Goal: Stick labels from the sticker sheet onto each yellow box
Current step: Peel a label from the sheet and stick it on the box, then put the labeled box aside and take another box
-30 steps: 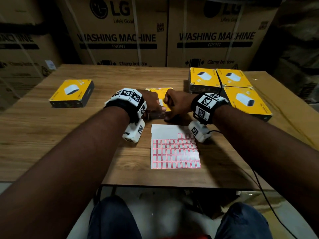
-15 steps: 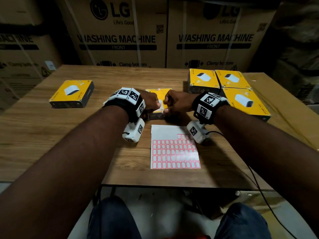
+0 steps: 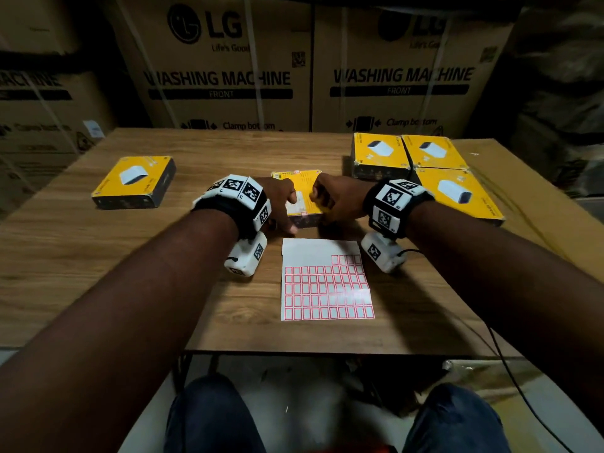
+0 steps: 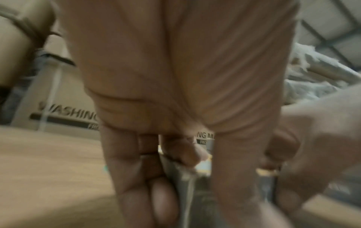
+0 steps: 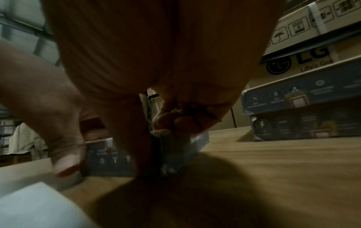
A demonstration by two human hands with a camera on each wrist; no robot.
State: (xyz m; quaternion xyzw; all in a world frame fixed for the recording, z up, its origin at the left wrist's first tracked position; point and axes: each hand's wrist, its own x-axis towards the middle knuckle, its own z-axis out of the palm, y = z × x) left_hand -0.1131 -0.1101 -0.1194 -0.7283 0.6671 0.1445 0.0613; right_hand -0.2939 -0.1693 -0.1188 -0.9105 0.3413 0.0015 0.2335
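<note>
1. We see both forearms reaching forward over the tabletop [image 3: 98,273], the left hand [image 3: 277,204] and right hand [image 3: 336,201] meeting at the middle yellow box [image 3: 305,191], just beyond the sticker sheet [image 3: 323,282].
2. Both wrist views are blurred; a small label near the box's front edge is barely legible.
3. Each grip is narrow, fingers curled around the box's sides, thumbs at its front face.

center box [image 3: 305,191]: yellow, flat, table middle | sticker sheet [image 3: 325,282]: white, red-framed labels, near front edge | three boxes [image 3: 425,168]: far right corner | one box [image 3: 135,181]: left side
</note>
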